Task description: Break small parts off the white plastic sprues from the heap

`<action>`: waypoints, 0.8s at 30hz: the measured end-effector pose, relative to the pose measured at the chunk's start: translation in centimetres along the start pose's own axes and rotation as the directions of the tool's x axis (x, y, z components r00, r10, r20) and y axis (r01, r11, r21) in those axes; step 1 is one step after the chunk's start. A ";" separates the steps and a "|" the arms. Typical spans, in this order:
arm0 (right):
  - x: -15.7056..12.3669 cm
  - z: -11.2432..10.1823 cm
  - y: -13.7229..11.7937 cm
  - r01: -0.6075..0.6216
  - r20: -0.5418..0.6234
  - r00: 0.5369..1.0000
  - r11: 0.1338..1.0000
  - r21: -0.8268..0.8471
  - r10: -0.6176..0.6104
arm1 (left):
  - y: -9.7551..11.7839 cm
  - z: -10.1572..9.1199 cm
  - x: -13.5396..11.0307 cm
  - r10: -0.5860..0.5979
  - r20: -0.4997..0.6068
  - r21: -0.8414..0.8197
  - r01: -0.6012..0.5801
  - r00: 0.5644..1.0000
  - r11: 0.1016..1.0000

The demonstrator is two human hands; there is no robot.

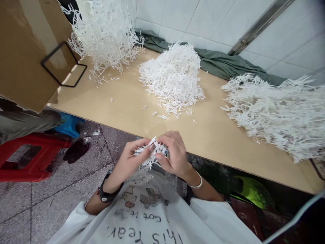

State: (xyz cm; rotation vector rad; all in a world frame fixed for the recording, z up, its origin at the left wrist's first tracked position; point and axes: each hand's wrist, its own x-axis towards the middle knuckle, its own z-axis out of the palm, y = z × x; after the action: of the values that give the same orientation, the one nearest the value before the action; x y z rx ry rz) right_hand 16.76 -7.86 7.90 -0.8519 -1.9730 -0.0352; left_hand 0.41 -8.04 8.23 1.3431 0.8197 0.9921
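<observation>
White plastic sprigs (151, 156) are being pinched as a small tuft, the left hand (129, 162) and right hand (172, 152) pressing their grips together over the white shirt (142, 217) (kept close to the body, likely for steadiness), just below the worktop (122, 115) edge, while a larger heap of sprigs (171, 79) is sitting upper center.

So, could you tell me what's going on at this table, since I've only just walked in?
A person is holding a small clump of white branched strands between their left hand and right hand, just in front of the edge of a pale wooden table. Larger heaps of similar strands lie on the table beyond.
</observation>
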 end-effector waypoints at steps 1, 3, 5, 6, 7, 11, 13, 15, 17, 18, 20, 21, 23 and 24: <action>-0.1 -0.1 0.1 0.013 0.051 0.999 0.999 -0.031 -0.012 | 0.0 0.0 0.0 -0.007 -0.013 0.003 0.007 1.000 1.000; -0.4 -0.4 0.2 -0.017 0.112 0.993 1.000 -0.017 0.018 | 0.0 0.1 -0.1 -0.031 -0.045 0.005 0.031 0.999 0.999; -0.6 -0.7 0.1 -0.115 0.161 0.982 0.990 0.078 0.101 | 0.0 0.1 -0.1 -0.049 -0.050 0.014 0.050 0.998 0.999; -0.6 -0.8 0.1 -0.178 0.186 0.971 0.975 0.136 0.151 | 0.1 0.1 -0.1 -0.053 -0.039 0.024 0.054 0.998 0.998; -0.6 -0.9 0.0 -0.241 0.215 0.956 0.953 0.182 0.201 | 0.1 0.1 -0.1 -0.056 -0.025 0.039 0.057 0.998 0.998; -0.2 -1.3 -0.2 -0.401 0.338 0.884 0.896 0.191 0.324 | 0.4 -0.3 -0.1 -0.040 0.042 0.121 0.034 0.998 0.992; 0.1 -1.3 -0.1 -0.417 0.403 0.859 0.888 0.192 0.316 | 0.4 -0.6 -0.1 -0.049 0.074 0.170 0.036 0.996 0.985; 0.3 -1.2 0.1 -0.406 0.450 0.847 0.890 0.206 0.282 | 0.3 -0.8 -0.1 -0.075 0.091 0.204 0.055 0.993 0.977; 0.3 -1.3 0.5 -0.393 0.486 0.837 0.895 0.210 0.253 | 0.3 -1.0 -0.2 -0.095 0.086 0.205 0.076 0.992 0.976; 0.2 -1.3 0.8 -0.397 0.509 0.826 0.892 0.216 0.244 | 0.3 -1.1 -0.2 -0.100 0.082 0.197 0.082 0.992 0.977; 0.0 -1.6 1.2 -0.459 0.560 0.789 0.849 0.263 0.254 | 0.3 -1.3 -0.3 -0.112 0.081 0.189 0.095 0.990 0.977; -0.2 -1.7 1.3 -0.520 0.585 0.763 0.800 0.300 0.276 | 0.4 -1.3 -0.3 -0.123 0.099 0.192 0.102 0.987 0.976; -0.4 -2.0 1.4 -0.667 0.638 0.689 0.645 0.373 0.343 | 0.4 -1.3 -0.4 -0.148 0.176 0.198 0.113 0.973 0.974; -0.5 -2.1 1.3 -0.735 0.663 0.646 0.543 0.406 0.379 | 0.4 -1.2 -0.3 -0.158 0.220 0.196 0.115 0.963 0.974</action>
State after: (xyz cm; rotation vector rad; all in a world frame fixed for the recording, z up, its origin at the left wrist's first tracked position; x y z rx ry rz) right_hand 19.27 -7.86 8.29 -1.0550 -1.8181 1.3534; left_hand -0.89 -7.88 8.51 1.5046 0.8245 0.6471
